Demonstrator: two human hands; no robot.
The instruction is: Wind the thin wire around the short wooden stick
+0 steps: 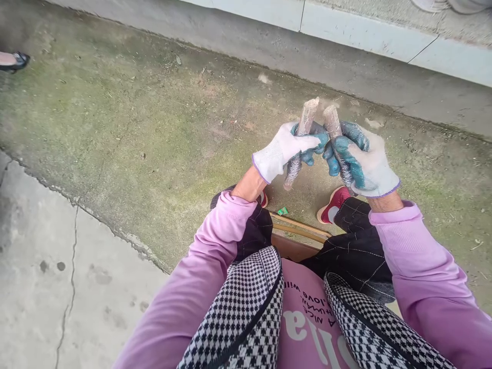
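Both my hands wear white knit gloves with blue-green coated palms and fingers. My left hand point(286, 146) is closed around a short stick point(308, 117) with a rough, pale upper end; thin silvery wire is wound about its lower part. In my right hand point(371, 159) is a second, similar stick point(332, 122), also wrapped with wire toward its lower end. The two sticks tilt, their upper ends close together but apart. Gloved fingers cover the middle of each stick. Whether wire runs between them cannot be made out.
A wooden seat point(298, 228) is between my legs, with my red shoe point(331, 205) nearby. A small green wrapper point(283, 211) lies on the mossy ground. Ahead runs a white-tiled ledge point(346, 36). Another person's dark shoe point(19, 61) shows at far left, beyond cracked concrete point(77, 287).
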